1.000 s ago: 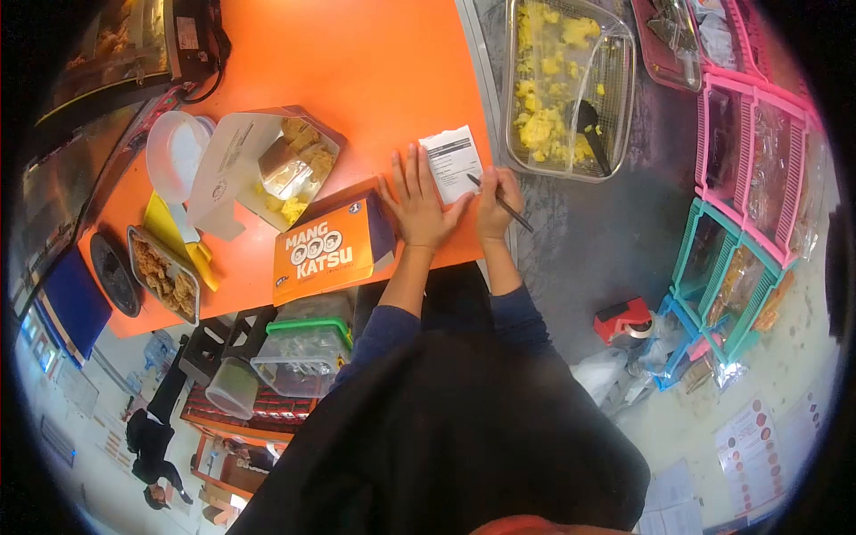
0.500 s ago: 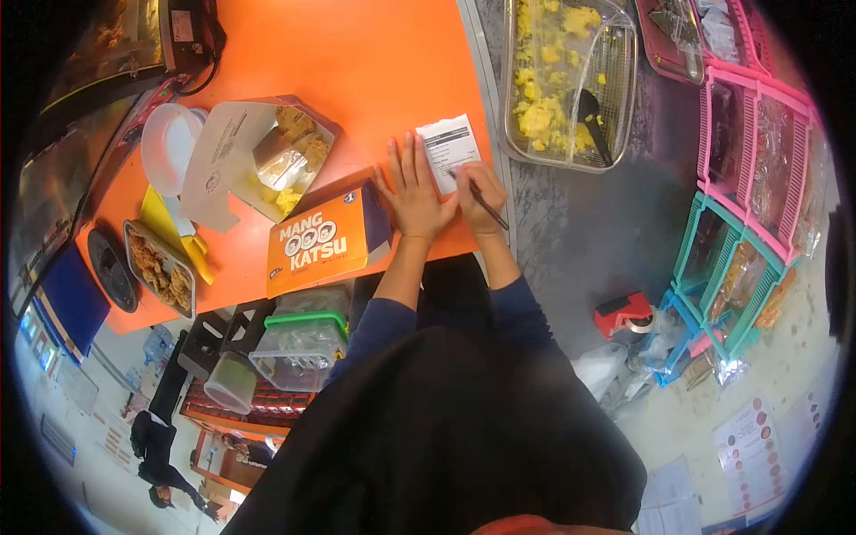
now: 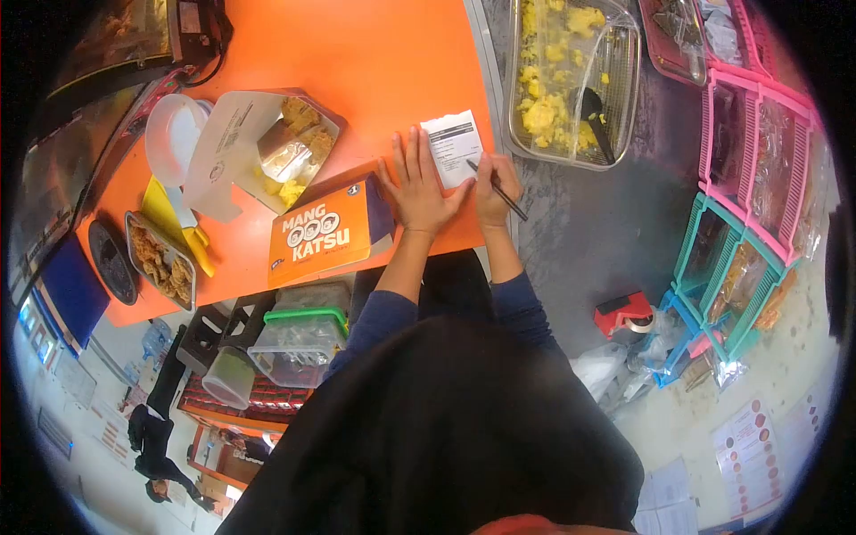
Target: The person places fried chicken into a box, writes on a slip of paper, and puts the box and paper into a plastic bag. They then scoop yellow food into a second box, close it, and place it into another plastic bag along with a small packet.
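Room first, as I have it from the head view: a person in dark clothes (image 3: 159, 441) far off at lower left, a pink-and-teal plastic basket rack (image 3: 747, 228) along the right. The broad, flat orange worktop (image 3: 383, 53) lies beneath both hands; right of it I log a dark grey mottled surface (image 3: 571, 232).

On the grey: a clear rectangular tray (image 3: 622, 80) holding yellow crumbly food (image 3: 539, 116), near the right hand (image 3: 495, 183). On the orange: a white-lined cardboard carton (image 3: 218, 152), lid up; closer to the body, an orange carton with white lettering (image 3: 299, 259), just beside the left wrist.

Left hand (image 3: 419, 196): palm down, fingers slightly spread, gripping nothing, at the left edge of the white printed paper slip (image 3: 450, 143). I have the slip flat, ahead of and between the hands, long axis running away from the body, far end leaning left.

Right fingers: narrow, pinched round a slim black pen (image 3: 510, 201). Its axis slants across the slip's, tip over the lower right part. I judge the right hand governs here; I cannot tell whether the tip touches paper.
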A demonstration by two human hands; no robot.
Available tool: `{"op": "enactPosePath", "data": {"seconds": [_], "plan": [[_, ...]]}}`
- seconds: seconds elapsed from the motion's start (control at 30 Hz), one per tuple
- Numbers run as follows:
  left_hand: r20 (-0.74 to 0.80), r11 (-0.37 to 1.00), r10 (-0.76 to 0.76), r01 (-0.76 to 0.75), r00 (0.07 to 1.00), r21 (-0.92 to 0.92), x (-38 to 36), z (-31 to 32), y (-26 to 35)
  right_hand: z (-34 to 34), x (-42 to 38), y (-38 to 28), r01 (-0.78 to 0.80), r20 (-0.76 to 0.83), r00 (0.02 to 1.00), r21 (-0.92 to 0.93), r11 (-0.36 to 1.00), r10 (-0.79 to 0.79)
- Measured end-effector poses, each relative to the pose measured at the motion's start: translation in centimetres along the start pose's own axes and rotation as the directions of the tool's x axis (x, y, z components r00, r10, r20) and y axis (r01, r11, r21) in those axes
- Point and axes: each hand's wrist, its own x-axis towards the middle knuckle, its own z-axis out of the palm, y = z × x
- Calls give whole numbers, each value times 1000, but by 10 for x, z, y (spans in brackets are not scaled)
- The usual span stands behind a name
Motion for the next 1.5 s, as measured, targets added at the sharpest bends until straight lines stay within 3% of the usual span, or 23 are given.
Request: {"op": "enactPosePath", "data": {"seconds": [0.17, 0.23, 0.3, 0.4, 0.47, 0.5, 0.53, 0.57, 0.6, 0.67, 0.7, 0.77, 0.8, 0.87, 0.97, 1.03, 1.1, 1.17, 1.2, 1.27, 1.37, 1.43, 1.5], "plan": [[-10, 999, 28, -28, 1000, -18, -1, -5, -2, -10, 6, -1, 287, 129, 953, -103, 952, -273], [-30, 997, 63, -65, 998, -45, -2, -5, -5, -13, 7, 1, 465, 392, 844, -191, 864, -367], [9, 995, 70, -69, 998, -65, -2, -10, -6, -18, 7, -10, 502, 442, 811, -191, 844, -383], [-30, 835, 88, -90, 996, -542, -39, -75, 11, -11, -3, -36, 404, 421, 861, -227, 886, -284], [-173, 748, 337, -375, 926, -547, -86, -130, -16, -13, -18, -82, 48, 488, 872, -16, 999, -34], [-302, 738, 113, -283, 947, -613, -112, -151, -27, -4, -31, -83, 58, 483, 875, -8, 998, -47], [-440, 692, -28, -300, 898, -657, -121, -175, -46, 8, -49, -79, -141, 527, 846, 77, 987, 80], [-423, 733, -338, -47, 840, -679, -127, -196, -60, 17, -61, -72, -333, 574, 796, 148, 931, 194], [-377, 664, -517, 81, 769, -743, -129, -197, -105, 27, -60, -82, -318, 555, 811, 150, 936, 187], [2, 238, -833, 362, 553, -901, -106, -195, -169, 46, -56, -100, -660, 703, 614, 210, 721, 358], [4, 239, -825, 356, 566, -904, -94, -191, -186, 51, -50, -102, -652, 693, 627, 217, 726, 356], [558, -152, -375, 545, 740, -825, -74, -186, -212, 64, -44, -106, -487, 680, 605, -95, 868, 414], [556, -138, -360, 546, 749, -826, -72, -176, -224, 64, -47, -107, -487, 668, 621, -81, 870, 410], [656, 179, -268, 706, 706, -686, -61, -159, -240, 56, -49, -99, -341, 691, 624, -179, 923, 365], [639, 187, -230, 678, 734, -711, -67, -173, -225, 43, -86, -90, -424, 583, 748, 52, 904, 317], [575, 253, -240, 622, 782, -741, -76, -172, -212, 25, -118, -85, -354, 517, 799, -6, 935, 306], [248, 760, -189, 301, 950, -576, -84, -159, -211, 17, -135, -85, -296, 452, 841, -78, 952, 299], [250, 858, 33, 101, 968, -503, -83, -170, -189, 11, -142, -101, 141, 458, 889, -294, 945, 10], [258, 878, 115, 24, 959, -478, -80, -179, -177, 8, -136, -119, 119, 438, 898, -299, 947, 26], [355, 778, 599, -626, 718, -48, -87, -191, -169, 7, -124, -159, 534, 826, 561, -319, 783, -47], [420, 748, 634, -654, 650, -117, -75, -189, -169, 20, -123, -176, 673, 858, 498, -474, 569, 126], [383, 705, 688, -693, 617, -151, -70, -180, -174, 31, -131, -142, 650, 840, 528, -493, 578, 122], [287, 660, 746, -726, 601, -194, -67, -175, -180, 36, -139, -125, 699, 797, 596, -451, 554, -103]]}}
